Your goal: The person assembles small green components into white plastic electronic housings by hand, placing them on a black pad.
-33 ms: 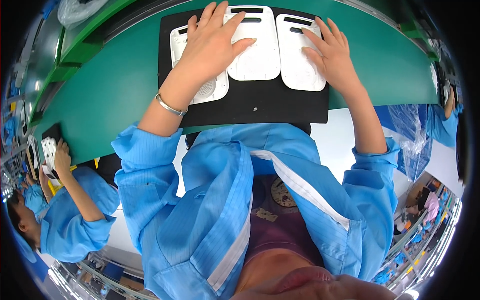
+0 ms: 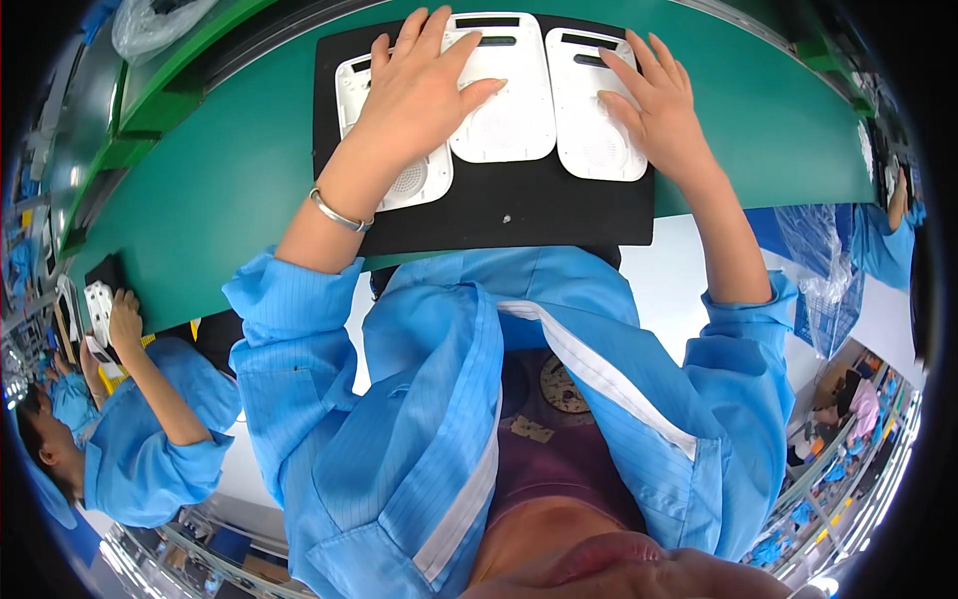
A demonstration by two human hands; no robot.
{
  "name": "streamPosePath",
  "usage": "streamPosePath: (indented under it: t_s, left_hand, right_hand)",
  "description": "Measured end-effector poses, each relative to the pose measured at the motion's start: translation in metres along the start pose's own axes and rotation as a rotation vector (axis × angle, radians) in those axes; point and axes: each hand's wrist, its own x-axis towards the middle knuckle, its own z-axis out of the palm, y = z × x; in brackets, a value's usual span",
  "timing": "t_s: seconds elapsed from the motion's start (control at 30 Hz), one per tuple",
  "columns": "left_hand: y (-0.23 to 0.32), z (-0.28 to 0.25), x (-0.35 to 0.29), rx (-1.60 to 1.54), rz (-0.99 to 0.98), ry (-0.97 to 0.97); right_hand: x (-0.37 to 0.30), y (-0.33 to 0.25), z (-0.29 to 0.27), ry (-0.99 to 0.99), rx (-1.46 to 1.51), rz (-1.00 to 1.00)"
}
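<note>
Three white plastic housings lie side by side on a black mat. My left hand spreads over the left housing, which has a round speaker grille near its lower end. Its thumb and index finger reach across the middle housing, which has dark slots at its top. My right hand rests at the right edge of the right housing, fingers extended near its upper slot. Neither hand is wrapped around anything. Part of the left housing is hidden under my left hand.
The mat lies on a green table. A co-worker's hand holds a white part at the left. A green rack with a clear plastic bag stands upper left. Plastic film hangs by a blue crate at right.
</note>
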Motion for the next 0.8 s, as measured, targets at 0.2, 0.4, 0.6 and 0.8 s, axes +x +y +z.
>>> streamPosePath:
  t_s: [0.2, 0.4, 0.6, 0.8]
  left_hand:
    - [0.002, 0.004, 0.002, -0.127, 0.004, 0.075]
    - [0.003, -0.007, 0.0, -0.131, 0.032, 0.098]
    - [-0.009, -0.049, -0.027, -0.163, 0.011, 0.226]
    - [-0.055, -0.091, -0.116, -0.349, -0.314, 0.336]
  right_hand:
    - [0.001, 0.001, -0.002, -0.035, -0.029, -0.031]
    - [0.002, -0.001, -0.008, -0.003, 0.046, -0.025]
    - [0.002, 0.027, -0.027, 0.111, 0.344, 0.255]
    - [-0.016, -0.002, -0.073, -0.251, 1.02, 0.734]
